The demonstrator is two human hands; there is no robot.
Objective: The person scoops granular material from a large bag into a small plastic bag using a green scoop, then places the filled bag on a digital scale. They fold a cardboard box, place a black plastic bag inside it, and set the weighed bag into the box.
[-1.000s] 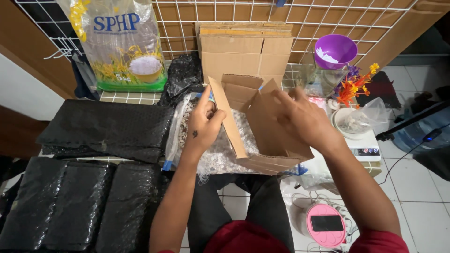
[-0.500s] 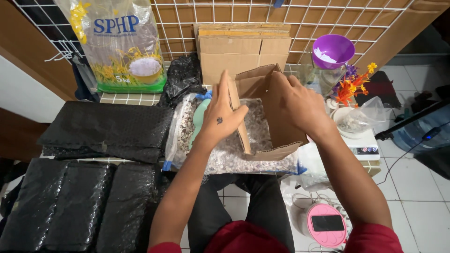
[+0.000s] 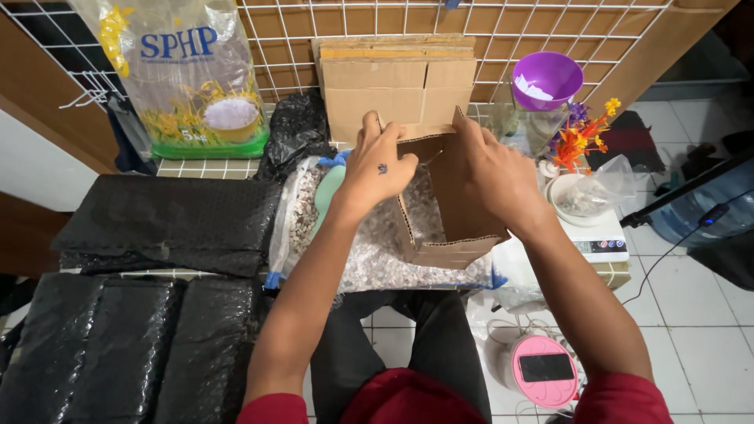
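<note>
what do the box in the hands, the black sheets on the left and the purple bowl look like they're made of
The box looks like corrugated cardboard: matte brown, with a wavy cut edge on the flap. Both the left hand and the right hand grip it. The black sheets look like plastic bubble wrap: glossy, with a fine dotted texture. The purple bowl is probably plastic: smooth, even colour, soft shine.

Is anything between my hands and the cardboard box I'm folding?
Nothing visible. The left hand and the right hand both rest directly on the open cardboard box, gripping its upper flaps, above the clear bag of pebbles.
</note>
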